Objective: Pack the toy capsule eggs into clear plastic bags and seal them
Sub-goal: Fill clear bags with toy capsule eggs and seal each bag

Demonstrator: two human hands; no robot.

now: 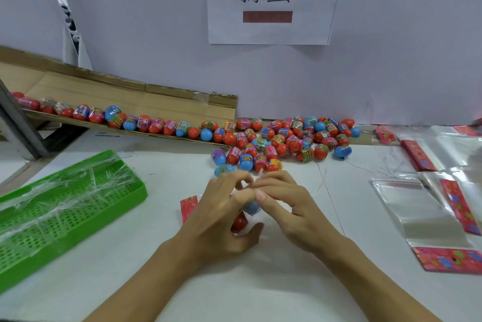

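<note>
My left hand (221,214) grips a clear plastic bag (250,208) that holds a blue egg and a red egg (238,222). My right hand (284,204) pinches the bag's top edge between thumb and fingers, right beside my left fingertips. A red printed header card (188,207) sticks out to the left of my left hand. A pile of loose capsule eggs (281,141), red, blue and pink, lies on the white table just beyond my hands. More eggs line a cardboard chute (130,102) at the back left.
A green perforated tray (65,207) covered with clear film sits at the left. Several flat clear bags (422,214) with red header cards (448,260) lie at the right. A wall with a paper sign (268,3) stands behind the table.
</note>
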